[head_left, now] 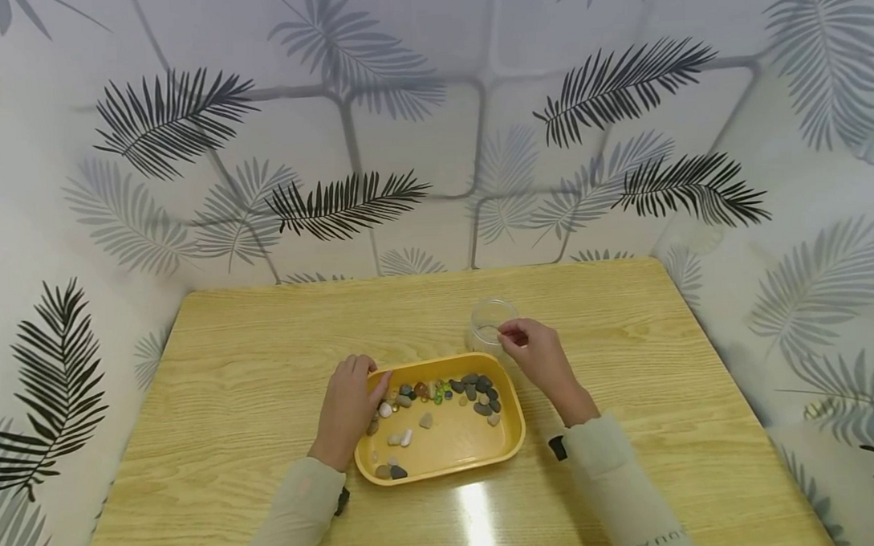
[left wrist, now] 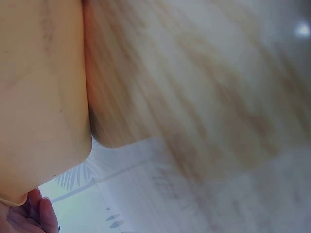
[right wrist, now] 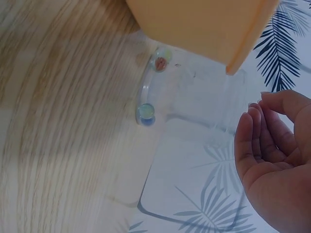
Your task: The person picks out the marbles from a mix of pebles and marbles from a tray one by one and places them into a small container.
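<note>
A pale wall covering [head_left: 418, 145] printed with black and grey feathery leaves rises behind a light wood-grain surface [head_left: 251, 344]. Near the middle of the surface sits a yellow rectangular tray [head_left: 453, 441] with rounded corners. A person's left hand [head_left: 346, 401], in a light sleeve, holds the tray's far left corner, thumb over the inside of the rim. The right hand [head_left: 537, 354] is at the edge of a clear round container [head_left: 480, 336], its grip narrow, thumb close to curled fingertips; whether anything small is between them, I cannot tell. The container stands just beyond the tray, toward its right end. Inside the tray, dark grey stones [head_left: 482, 381] gather at the far right, white stones [head_left: 406, 438] lie toward the left, and small green pieces [head_left: 438, 397] sit along the far side. Small glassy balls [right wrist: 146, 111] rest in the container's bottom.
</note>
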`<action>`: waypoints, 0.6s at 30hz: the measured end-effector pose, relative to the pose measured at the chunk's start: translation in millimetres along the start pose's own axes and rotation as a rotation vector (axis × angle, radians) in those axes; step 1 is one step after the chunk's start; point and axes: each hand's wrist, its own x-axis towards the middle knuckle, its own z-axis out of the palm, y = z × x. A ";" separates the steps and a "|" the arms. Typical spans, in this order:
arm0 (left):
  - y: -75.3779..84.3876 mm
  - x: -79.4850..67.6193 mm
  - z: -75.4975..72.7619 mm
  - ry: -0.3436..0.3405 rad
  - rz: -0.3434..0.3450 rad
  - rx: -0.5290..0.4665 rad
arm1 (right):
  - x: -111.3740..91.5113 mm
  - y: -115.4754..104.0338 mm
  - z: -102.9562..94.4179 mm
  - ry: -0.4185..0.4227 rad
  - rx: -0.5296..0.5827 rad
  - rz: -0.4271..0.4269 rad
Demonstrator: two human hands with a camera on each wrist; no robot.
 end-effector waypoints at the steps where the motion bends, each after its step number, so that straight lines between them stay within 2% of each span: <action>1: 0.1 0.1 -0.1 0.000 0.001 0.000 | -1.0 -1.7 0.0 -0.003 0.001 -0.004; 10: -0.4 0.2 -0.7 0.009 0.020 -0.001 | -9.7 -16.8 3.8 -0.026 0.019 -0.041; 18: -2.1 -0.1 1.2 0.012 0.027 0.007 | -18.9 -30.3 15.8 -0.076 0.002 -0.066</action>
